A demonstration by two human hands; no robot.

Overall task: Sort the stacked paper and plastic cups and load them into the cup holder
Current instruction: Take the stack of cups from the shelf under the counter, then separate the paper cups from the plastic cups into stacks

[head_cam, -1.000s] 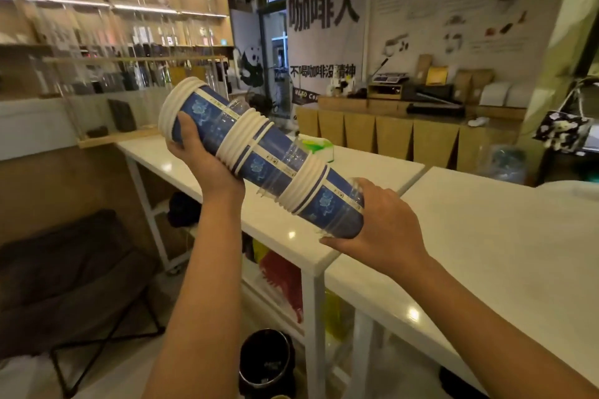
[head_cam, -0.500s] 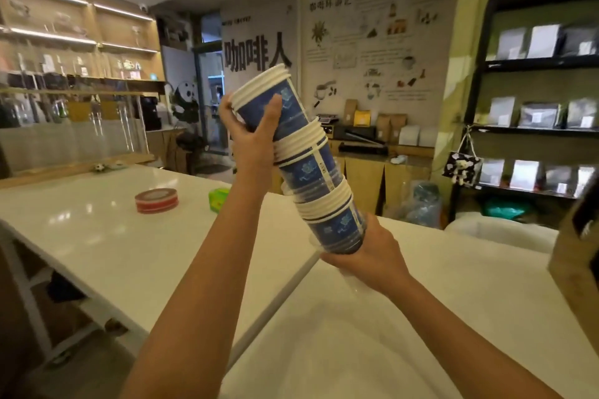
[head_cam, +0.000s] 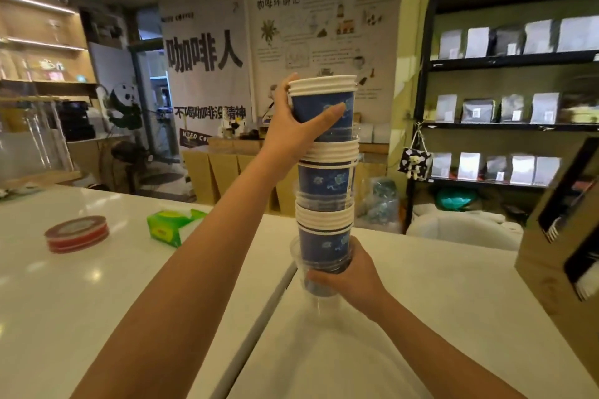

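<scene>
A tall stack of cups [head_cam: 325, 181] stands upright in the air above the white counter [head_cam: 421, 317]. It mixes blue paper cups with white rims and clear plastic cups nested between them. My left hand [head_cam: 296, 126] grips the top blue cup from the left side. My right hand [head_cam: 348, 275] holds the bottom of the stack, where a clear plastic cup [head_cam: 319, 291] encloses the lowest blue one. At the right edge stands a brown cardboard cup holder [head_cam: 560, 249] with dark slots showing white cup rims.
On the left white table [head_cam: 64, 295] lie a red roll of tape [head_cam: 77, 233] and a green tissue pack [head_cam: 170, 225]. A seam separates the two tabletops. Black shelves [head_cam: 512, 123] with bagged goods stand at the back right.
The stack has swung from tilted to fully upright, and my view has turned right. The cardboard holder now shows at the right. Both hands keep their grips.
</scene>
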